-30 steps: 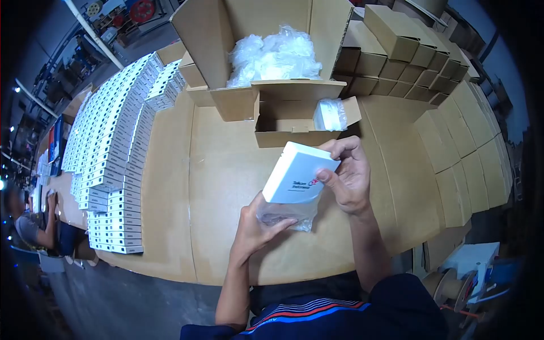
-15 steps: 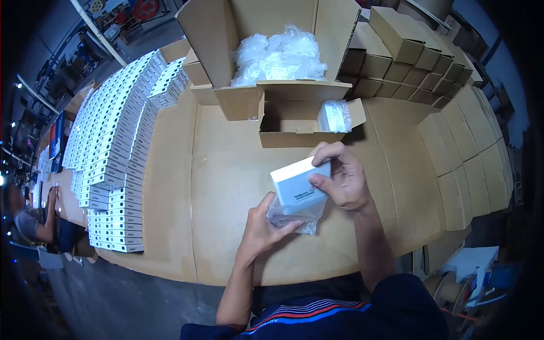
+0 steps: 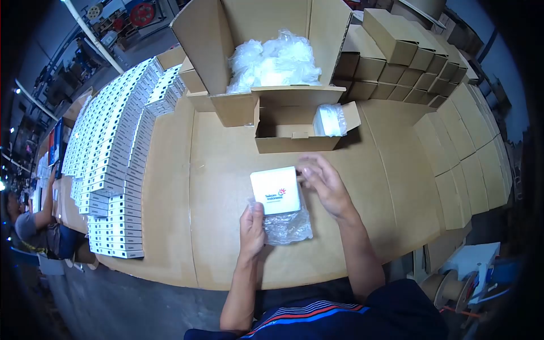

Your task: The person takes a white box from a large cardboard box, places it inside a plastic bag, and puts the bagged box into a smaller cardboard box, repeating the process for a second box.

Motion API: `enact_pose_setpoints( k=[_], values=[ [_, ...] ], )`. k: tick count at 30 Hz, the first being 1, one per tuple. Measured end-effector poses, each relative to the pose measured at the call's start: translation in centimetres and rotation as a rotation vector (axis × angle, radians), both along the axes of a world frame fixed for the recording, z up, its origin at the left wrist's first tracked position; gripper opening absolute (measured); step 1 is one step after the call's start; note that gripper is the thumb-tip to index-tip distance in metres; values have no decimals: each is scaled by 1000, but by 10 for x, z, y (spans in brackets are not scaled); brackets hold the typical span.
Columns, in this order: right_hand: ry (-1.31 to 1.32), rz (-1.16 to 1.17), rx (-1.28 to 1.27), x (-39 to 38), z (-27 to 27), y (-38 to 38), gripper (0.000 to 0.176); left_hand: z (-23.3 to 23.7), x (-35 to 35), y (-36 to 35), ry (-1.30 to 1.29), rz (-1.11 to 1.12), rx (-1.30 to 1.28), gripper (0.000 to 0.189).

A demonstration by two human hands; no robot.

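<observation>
A white box [image 3: 276,190] with a small printed logo is partly inside a clear bubble bag [image 3: 288,228], its upper part sticking out. My left hand [image 3: 252,228] grips the box and bag at their left side, thumb on the box's face. My right hand [image 3: 323,184] is at the box's upper right edge with its fingers apart; whether the fingertips touch the box is hard to tell. Beyond my hands stands an open brown carton [image 3: 297,145], with a bubble-wrapped white box [image 3: 330,120] at its right end.
A large carton [image 3: 232,107] full of bubble bags [image 3: 276,59] stands behind. Stacked white boxes [image 3: 113,147] line the left, brown cartons [image 3: 464,153] the right, with more [image 3: 396,54] at back right. A person [image 3: 39,221] sits at far left.
The white box has turned flatter, its logo facing up, and moved a little left with my left hand. My right hand has let go of the box's face and opened.
</observation>
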State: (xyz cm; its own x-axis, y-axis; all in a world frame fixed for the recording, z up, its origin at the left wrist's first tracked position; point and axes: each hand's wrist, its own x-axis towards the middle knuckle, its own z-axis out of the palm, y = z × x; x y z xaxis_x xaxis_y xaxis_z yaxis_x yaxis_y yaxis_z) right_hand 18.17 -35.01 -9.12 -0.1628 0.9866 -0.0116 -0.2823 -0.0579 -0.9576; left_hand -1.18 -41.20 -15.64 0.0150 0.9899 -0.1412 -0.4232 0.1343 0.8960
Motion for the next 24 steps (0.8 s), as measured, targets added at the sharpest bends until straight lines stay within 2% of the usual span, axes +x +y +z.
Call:
enact_pose_setpoints(
  k=[2, 4, 7, 13, 16, 19, 22, 23, 24],
  values=[
    [29, 47, -122, 13, -19, -16, 28, -5, -4, 2, -5, 7, 43, 44],
    [111, 38, -118, 12, -35, -26, 20, 0, -6, 6, -26, -3, 68, 45],
    [175, -45, -92, 3, -42, -32, 11, -4, -12, 12, 105, -49, 96, 53],
    [60, -66, 22, 8, -48, -28, 12, 22, -11, 14, 445, -75, 265, 66],
    [176, -42, 38, 7, -53, -26, 14, 23, -9, 15, 546, -64, 312, 69],
    [365, -3, 95, 6, -48, -28, 14, 23, -7, 19, 488, -83, 471, 66],
    [139, 65, 177, 9, -49, -20, 13, 22, -4, 20, 299, -98, 507, 65],
    [350, 131, 90, 9, -46, -22, 11, 21, -3, 22, 349, -91, 567, 66],
    [302, 120, 110, 8, -44, -22, 12, 20, -3, 23, 373, -100, 572, 66]
  ],
)
